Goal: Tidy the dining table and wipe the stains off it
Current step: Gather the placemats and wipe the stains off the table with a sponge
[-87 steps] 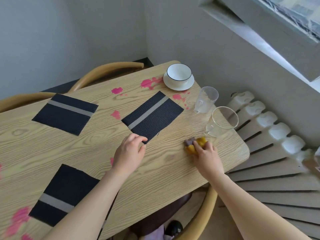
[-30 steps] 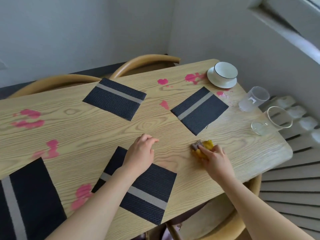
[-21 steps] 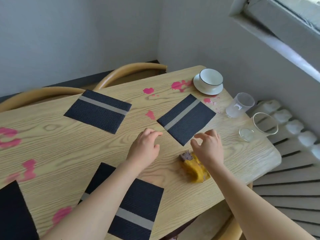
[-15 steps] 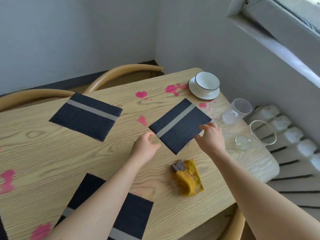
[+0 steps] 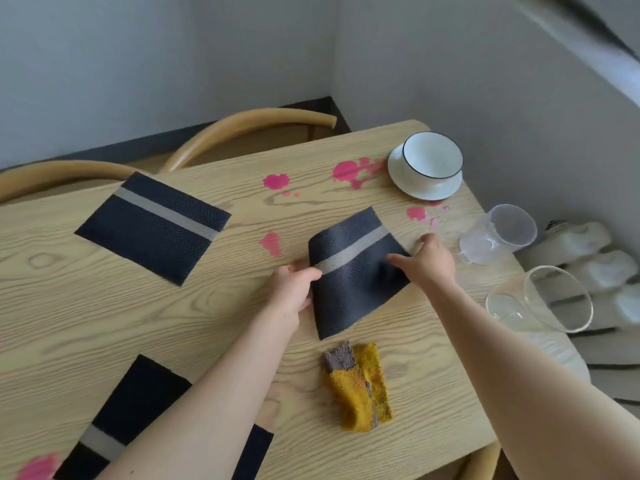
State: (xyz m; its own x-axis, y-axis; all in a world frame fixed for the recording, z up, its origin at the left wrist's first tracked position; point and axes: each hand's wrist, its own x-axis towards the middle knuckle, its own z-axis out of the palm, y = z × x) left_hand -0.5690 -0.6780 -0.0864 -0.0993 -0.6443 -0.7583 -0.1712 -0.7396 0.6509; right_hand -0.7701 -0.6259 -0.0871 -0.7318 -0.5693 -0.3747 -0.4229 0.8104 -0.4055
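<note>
A dark placemat with a grey stripe [image 5: 349, 268] is lifted and curled off the wooden table [image 5: 104, 306]. My left hand [image 5: 294, 292] pinches its left edge and my right hand [image 5: 431, 261] grips its right edge. A yellow and grey cloth [image 5: 358, 386] lies crumpled on the table just in front of the mat, held by neither hand. Pink stains [image 5: 353, 171] mark the table beyond the mat, with a smaller one [image 5: 272, 242] just to its left and another [image 5: 415, 213] to its right.
Two more placemats lie flat, one at the far left [image 5: 156, 226] and one near me [image 5: 135, 410]. A white cup on a saucer [image 5: 429, 164] stands at the far right corner. Two clear cups [image 5: 498, 233] [image 5: 543, 299] sit along the right edge. Curved chair backs [image 5: 242, 126] line the far side.
My right hand let go of the cloth, which now lies on the table. Both hands reached to the striped placemat, took its edges and lifted it.
</note>
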